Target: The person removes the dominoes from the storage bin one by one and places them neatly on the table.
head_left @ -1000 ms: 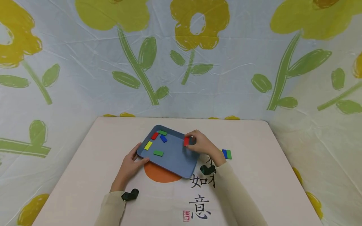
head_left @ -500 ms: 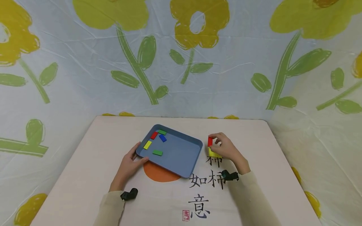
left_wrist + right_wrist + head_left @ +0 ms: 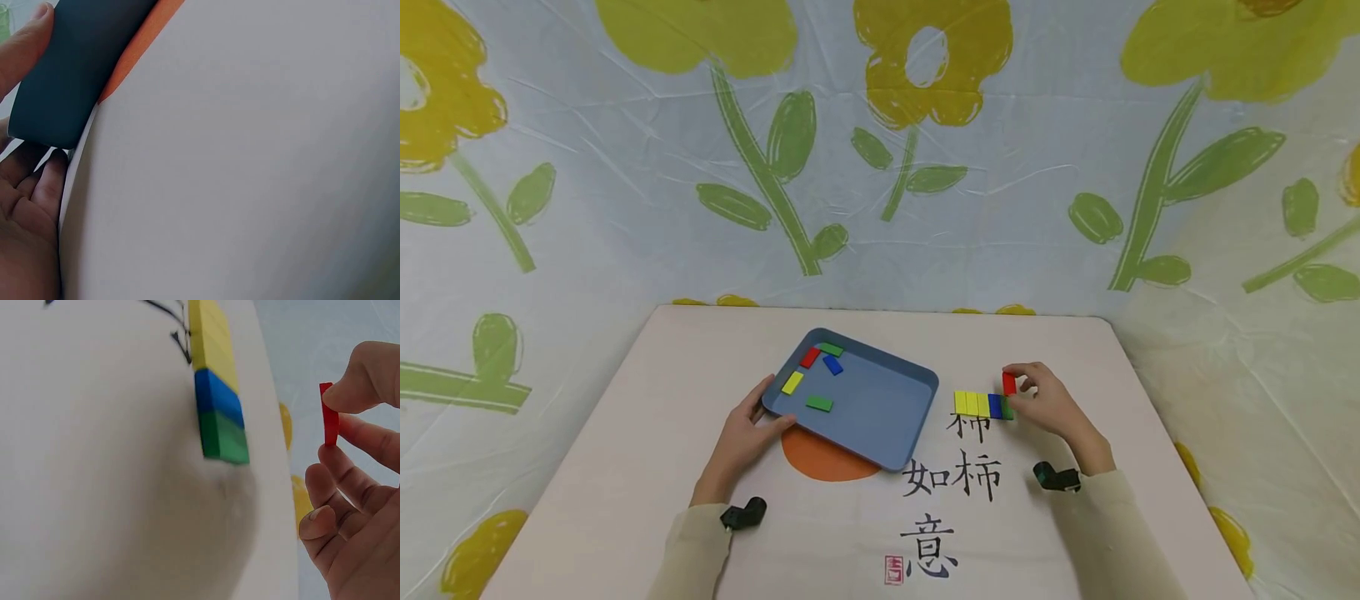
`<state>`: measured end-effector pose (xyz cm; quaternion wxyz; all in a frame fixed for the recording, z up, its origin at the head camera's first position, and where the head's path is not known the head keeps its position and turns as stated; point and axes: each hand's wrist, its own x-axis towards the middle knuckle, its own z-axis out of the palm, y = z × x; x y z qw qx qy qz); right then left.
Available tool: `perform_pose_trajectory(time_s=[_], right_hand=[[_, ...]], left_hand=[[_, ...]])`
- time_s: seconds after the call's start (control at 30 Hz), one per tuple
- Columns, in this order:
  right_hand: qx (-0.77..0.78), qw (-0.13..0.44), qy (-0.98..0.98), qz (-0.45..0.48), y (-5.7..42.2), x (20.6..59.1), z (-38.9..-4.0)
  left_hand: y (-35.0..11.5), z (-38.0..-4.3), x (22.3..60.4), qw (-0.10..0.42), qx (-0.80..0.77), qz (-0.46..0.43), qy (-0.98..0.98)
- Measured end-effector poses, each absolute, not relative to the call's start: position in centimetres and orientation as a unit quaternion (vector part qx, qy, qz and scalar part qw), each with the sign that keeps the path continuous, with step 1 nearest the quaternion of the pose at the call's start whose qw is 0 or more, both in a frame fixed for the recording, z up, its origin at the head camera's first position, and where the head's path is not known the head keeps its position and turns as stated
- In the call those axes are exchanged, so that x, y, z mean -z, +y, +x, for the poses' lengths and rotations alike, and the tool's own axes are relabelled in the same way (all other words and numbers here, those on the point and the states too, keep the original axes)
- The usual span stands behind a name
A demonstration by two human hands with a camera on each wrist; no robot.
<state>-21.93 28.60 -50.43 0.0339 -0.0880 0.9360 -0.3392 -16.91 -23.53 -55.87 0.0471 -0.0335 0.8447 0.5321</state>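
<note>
My right hand (image 3: 1043, 400) pinches a small red block (image 3: 1009, 384) between thumb and fingertips. In the right wrist view the red block (image 3: 330, 415) appears edge-on, held above the table. Just below that hand lies a row of flat blocks: three yellow blocks (image 3: 972, 404), a blue block (image 3: 996, 407) and a green block (image 3: 1008, 410) at the right end, side by side. My left hand (image 3: 745, 442) grips the near-left corner of a blue-grey tray (image 3: 880, 425); the left wrist view shows the thumb on the tray's side (image 3: 69, 75) and other fingers beneath.
Inside the tray are several loose blocks: a red block (image 3: 810, 357), a blue block (image 3: 832, 365), a yellow block (image 3: 792, 382) and two green ones. Black characters (image 3: 930, 546) and an orange shape (image 3: 827, 458) mark the table cover. A flowered curtain (image 3: 1000, 233) stands behind.
My right hand has carried the red block rightward from over the tray, past the yellow blocks, to the green end of the row. The left hand has stayed at the tray corner.
</note>
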Motion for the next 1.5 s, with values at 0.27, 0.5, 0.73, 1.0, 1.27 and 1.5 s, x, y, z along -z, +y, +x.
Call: perform_pose_trajectory(time_s=[0.27, 0.5, 0.73, 1.0, 1.27, 1.5], right_hand=[[0.321, 0.040, 0.943, -0.072, 30.1, 51.6, -21.3], [0.315, 0.056, 0.946, -0.054, 30.3, 52.5, -20.7], [0.312, 0.049, 0.947, -0.065, 30.6, 53.1, -20.4], [0.311, 0.049, 0.946, -0.071, 30.5, 53.4, -20.4], [0.313, 0.046, 0.945, -0.078, 30.4, 53.3, -20.4], [0.307, 0.050, 0.947, -0.079, 30.4, 53.2, -20.3]], left_hand=[[-23.6, -17.0, 56.1, 0.040, -0.523, -0.024, 0.851], [-23.6, -16.9, 56.1, 0.036, -0.520, -0.018, 0.853], [-23.6, -16.9, 55.8, 0.039, -0.517, -0.023, 0.855], [-23.6, -16.9, 55.8, 0.038, -0.519, -0.021, 0.854], [-23.5, -16.8, 55.9, 0.037, -0.518, -0.028, 0.854], [-23.6, -16.7, 55.8, 0.039, -0.528, -0.023, 0.848]])
